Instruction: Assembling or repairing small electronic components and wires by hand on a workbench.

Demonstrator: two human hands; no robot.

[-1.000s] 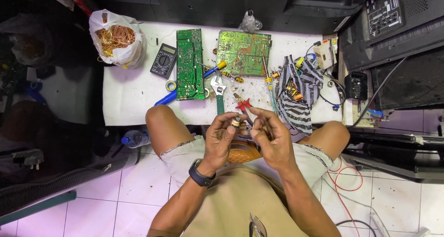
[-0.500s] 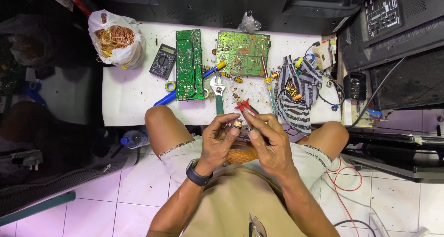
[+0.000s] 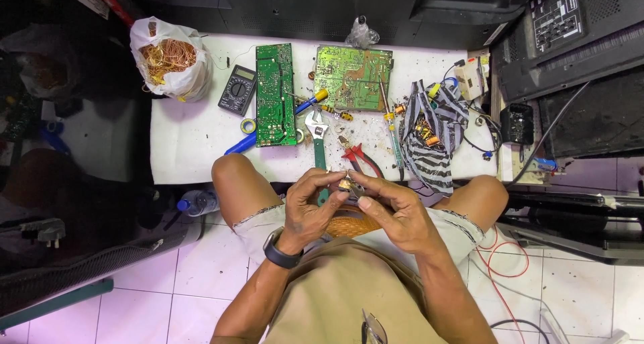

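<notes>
From the head view, a small brass-coloured metal part (image 3: 347, 184) sits between both hands above the lap, just in front of the white bench (image 3: 191, 139). The left hand (image 3: 310, 206) has its fingers (image 3: 320, 177) clamped on the part's left side; the right hand (image 3: 396, 210) pinches its right side. Behind them on the bench lie a green-handled adjustable wrench (image 3: 316, 139) and red-handled pliers (image 3: 362, 159).

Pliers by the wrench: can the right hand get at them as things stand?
Probably not yet: the pliers lie bare on the table just beyond the hands, but the right hand and left hand are pinching a small part.
</notes>
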